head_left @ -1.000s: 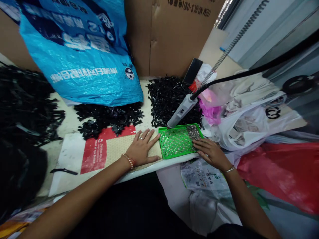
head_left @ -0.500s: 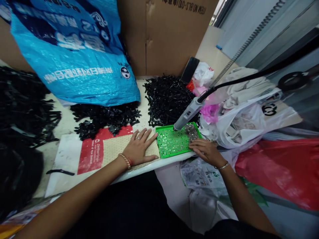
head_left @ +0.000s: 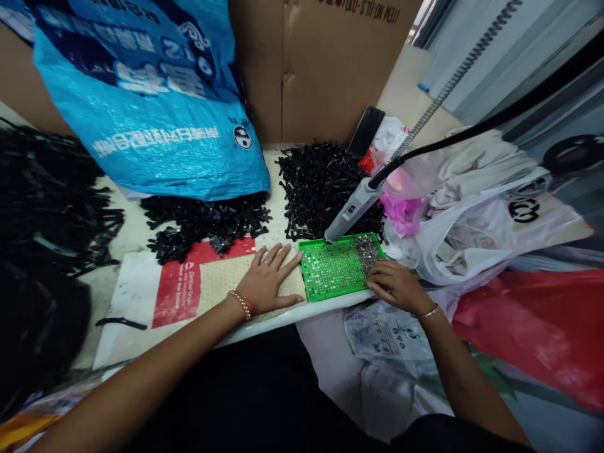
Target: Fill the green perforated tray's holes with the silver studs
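Observation:
A green perforated tray [head_left: 337, 270] lies at the table's front edge, dotted with small silver screws that heap at its far right corner [head_left: 367, 245]. My left hand [head_left: 268, 282] rests flat with fingers spread on the mat just left of the tray, fingertips near its left rim. My right hand [head_left: 395, 284] lies on the tray's right front corner, fingers curled down onto its rim. A grey electric screwdriver [head_left: 352, 209] hangs on a black cable with its tip over the tray's back edge. Neither hand holds it.
Piles of black plastic parts [head_left: 325, 185] lie behind the tray, more in the middle [head_left: 202, 223] and at far left. A blue woven sack [head_left: 151, 107] and cardboard box [head_left: 330, 69] stand behind. White plastic bags [head_left: 472, 220] and a red bag [head_left: 533, 333] crowd the right.
The hanging screwdriver swung right along the tray's back edge, then back toward the left. My right hand's fingers have curled in a little. My left hand has stayed in place.

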Available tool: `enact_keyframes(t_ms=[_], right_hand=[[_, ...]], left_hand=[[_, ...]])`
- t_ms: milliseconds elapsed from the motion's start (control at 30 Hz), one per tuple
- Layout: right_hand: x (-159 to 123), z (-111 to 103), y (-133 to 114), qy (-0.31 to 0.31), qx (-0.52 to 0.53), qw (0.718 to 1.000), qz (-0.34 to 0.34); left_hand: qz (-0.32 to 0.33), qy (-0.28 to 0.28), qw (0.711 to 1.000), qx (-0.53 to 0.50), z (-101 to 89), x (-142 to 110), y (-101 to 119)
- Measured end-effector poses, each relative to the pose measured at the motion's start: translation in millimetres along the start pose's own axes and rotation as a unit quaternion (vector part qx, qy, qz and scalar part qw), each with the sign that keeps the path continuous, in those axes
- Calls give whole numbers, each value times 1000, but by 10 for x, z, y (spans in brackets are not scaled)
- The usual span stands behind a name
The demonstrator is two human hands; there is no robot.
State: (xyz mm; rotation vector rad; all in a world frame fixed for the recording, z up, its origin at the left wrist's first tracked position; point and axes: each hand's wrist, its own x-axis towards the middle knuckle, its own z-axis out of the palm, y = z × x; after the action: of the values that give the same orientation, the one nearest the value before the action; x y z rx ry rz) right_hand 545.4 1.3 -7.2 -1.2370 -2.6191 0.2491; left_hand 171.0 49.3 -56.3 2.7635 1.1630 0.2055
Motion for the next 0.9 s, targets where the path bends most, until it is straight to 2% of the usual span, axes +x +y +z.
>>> enact_keyframes(t_ms=[67,200,333,500,600,733,800,900], right_hand=[[4,-19,18,14,-3,1000,4],[132,31,-67,32,57,998,-15],[272,121,-187,15,63,998,-23],[187,78,-222,-8,41,999,-20],[176,64,-274,3,57,998,-9],[310,145,-378,-25,98,994,-50],[329,163,-374,-43,90,993,-61],[214,99,-245,-38,55,997,-43]], left_hand=[[0,2,1000,-1,-4,1,0],[0,7,1000,-5,-9,2,-2],[-2,2,1000,0,-17,4,-1],[-4,-4,1000,0,-19,3,1],[0,-1,1000,-1,-15,0,0],[1,10,1000,-6,-4,-5,-4],[-1,10,1000,-9,1,-7,-6],[-2,6,1000,-17,5,-9,-10]])
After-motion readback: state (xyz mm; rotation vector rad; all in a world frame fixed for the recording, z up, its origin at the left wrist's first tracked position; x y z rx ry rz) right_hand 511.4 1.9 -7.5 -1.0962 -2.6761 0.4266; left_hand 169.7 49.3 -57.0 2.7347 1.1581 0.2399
